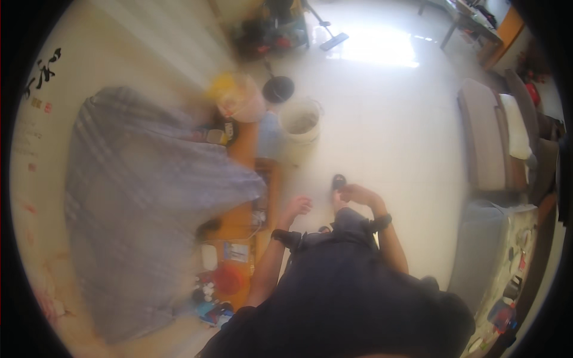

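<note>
Head view shows, nearest your left hand [296, 207], the grey-blue checked cloth [149, 179], draped broad and soft along your left side, with one corner tapering to a point over the orange-brown wooden table [242, 216]. Its checks are faint under motion blur, and you cannot tell what lies beneath it. Your left hand is released, its fingers loosely bent beside the table's edge and apart from the cloth corner. Your right hand [360, 196] hangs in front of your body, fingers curled inward near the black shoe [339, 180]; you can see nothing in its grasp.

Ahead of your left hand stands the round off-white bucket [298, 142], its rim a smooth oval from above, just beside the pale blue panel-like object [270, 136]. On the table lies the round, translucent red plastic dish [228, 278].

The wood ends in a long straight edge on your left. Beyond it, the glossy pale tiled floor [388, 131] gives you bare room ahead, as far as the brown cushioned sofa [482, 134] well off to your right.
</note>
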Available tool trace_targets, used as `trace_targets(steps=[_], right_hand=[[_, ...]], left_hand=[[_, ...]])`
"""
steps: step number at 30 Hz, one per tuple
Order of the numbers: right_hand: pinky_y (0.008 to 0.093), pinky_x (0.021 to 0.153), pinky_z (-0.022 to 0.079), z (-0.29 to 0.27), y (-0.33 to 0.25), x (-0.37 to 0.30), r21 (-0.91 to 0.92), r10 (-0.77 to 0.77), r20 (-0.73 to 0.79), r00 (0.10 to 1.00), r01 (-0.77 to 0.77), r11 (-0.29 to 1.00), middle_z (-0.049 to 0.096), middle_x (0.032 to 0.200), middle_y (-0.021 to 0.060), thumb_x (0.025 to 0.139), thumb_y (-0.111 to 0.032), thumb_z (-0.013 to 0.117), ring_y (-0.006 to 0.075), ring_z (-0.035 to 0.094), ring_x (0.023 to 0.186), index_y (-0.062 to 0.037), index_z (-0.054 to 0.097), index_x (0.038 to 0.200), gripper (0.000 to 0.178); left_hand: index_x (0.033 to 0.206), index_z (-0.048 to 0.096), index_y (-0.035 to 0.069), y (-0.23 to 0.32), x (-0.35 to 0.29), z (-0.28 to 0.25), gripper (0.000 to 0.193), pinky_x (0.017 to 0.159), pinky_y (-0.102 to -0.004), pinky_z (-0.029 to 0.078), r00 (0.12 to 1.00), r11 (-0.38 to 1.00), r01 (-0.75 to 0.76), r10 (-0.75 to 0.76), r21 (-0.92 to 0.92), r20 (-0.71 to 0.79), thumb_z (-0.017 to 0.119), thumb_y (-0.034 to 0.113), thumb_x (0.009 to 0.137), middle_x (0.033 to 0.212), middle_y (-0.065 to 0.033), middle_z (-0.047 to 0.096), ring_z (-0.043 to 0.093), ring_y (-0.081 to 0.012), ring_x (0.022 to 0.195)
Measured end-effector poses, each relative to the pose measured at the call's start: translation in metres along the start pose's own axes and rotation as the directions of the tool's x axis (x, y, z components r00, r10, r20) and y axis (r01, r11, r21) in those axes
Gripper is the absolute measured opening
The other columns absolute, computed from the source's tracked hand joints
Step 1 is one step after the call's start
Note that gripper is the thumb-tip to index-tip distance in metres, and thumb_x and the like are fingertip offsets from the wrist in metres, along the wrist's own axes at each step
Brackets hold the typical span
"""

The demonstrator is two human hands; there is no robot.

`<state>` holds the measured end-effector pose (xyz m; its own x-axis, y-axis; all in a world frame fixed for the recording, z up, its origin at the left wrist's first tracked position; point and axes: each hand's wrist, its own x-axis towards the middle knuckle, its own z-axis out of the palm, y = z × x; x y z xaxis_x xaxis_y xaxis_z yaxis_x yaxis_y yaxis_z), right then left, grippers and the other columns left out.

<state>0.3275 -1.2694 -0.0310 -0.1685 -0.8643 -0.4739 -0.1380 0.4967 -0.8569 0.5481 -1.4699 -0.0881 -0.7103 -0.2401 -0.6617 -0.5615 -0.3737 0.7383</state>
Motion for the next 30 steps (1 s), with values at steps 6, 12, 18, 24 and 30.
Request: trace_targets(steps=[6, 12, 18, 24, 30], right_hand=[[0.0310, 0.075, 0.049, -0.078, -0.038, 0.084, 0.190, -0.059, -0.106, 0.993, 0.079, 0.979, 0.066, 0.089, 0.0107, 0.083, -0.015, 0.055, 0.0179, 0.063, 0.081, 0.0005, 0.062, 0.107, 0.030], [0.0318, 0.073, 0.050, -0.126, -0.086, 0.172, 0.156, -0.184, 0.015, 0.983, 0.180, 0.971, 0.066, 0.087, 0.0108, 0.082, -0.013, 0.054, 0.0187, 0.062, 0.078, 0.0021, 0.061, 0.105, 0.028], [0.0310, 0.070, 0.050, -0.186, -0.048, 0.192, 0.220, -0.073, -0.115, 0.991, 0.097, 0.971, 0.066, 0.086, 0.0114, 0.082, -0.014, 0.052, 0.0197, 0.063, 0.076, 0.0026, 0.061, 0.105, 0.030], [0.0320, 0.066, 0.051, -0.192, -0.020, 0.202, 0.366, 0.189, -0.226, 0.956, -0.096, 0.926, 0.067, 0.081, 0.0141, 0.082, -0.017, 0.053, 0.0212, 0.064, 0.069, 0.0053, 0.062, 0.102, 0.031], [0.0317, 0.067, 0.051, -0.187, 0.013, 0.231, 0.423, 0.382, -0.240, 0.893, -0.258, 0.869, 0.068, 0.082, 0.0132, 0.079, -0.018, 0.055, 0.0225, 0.064, 0.074, 0.0035, 0.066, 0.091, 0.026]], left_hand=[[0.095, 0.062, 0.009, 0.033, 0.019, -0.054, 0.016, 0.049, -0.0247, 0.048, 0.954, 0.964, 0.044, -0.118, -0.261, -0.277, 0.054, 0.021, 0.088, 0.071, -0.0036, 0.062, 0.059, -0.0134, 0.057], [0.096, 0.062, 0.004, 0.018, 0.038, -0.131, 0.020, 0.060, -0.0343, 0.053, 0.919, 0.955, 0.055, 0.065, 0.290, -0.389, 0.047, 0.016, 0.088, 0.084, -0.0140, 0.065, 0.064, -0.0244, 0.066], [0.105, 0.056, 0.003, 0.091, 0.099, -0.117, 0.021, 0.055, -0.0268, 0.052, 0.964, 0.971, 0.237, -0.230, 0.040, -0.131, 0.048, 0.012, 0.088, 0.079, -0.0079, 0.064, 0.062, -0.0163, 0.062], [0.099, 0.057, -0.001, 0.114, 0.165, -0.144, 0.018, 0.050, -0.0324, 0.050, 0.974, 0.975, 0.160, -0.131, 0.155, -0.184, 0.046, 0.008, 0.087, 0.072, -0.0120, 0.063, 0.062, -0.0207, 0.058], [0.102, 0.058, 0.004, 0.104, 0.251, -0.179, 0.020, 0.050, -0.0285, 0.049, 0.973, 0.920, 0.229, -0.204, 0.317, -0.108, 0.045, 0.013, 0.088, 0.080, -0.0077, 0.064, 0.061, -0.0146, 0.059]])
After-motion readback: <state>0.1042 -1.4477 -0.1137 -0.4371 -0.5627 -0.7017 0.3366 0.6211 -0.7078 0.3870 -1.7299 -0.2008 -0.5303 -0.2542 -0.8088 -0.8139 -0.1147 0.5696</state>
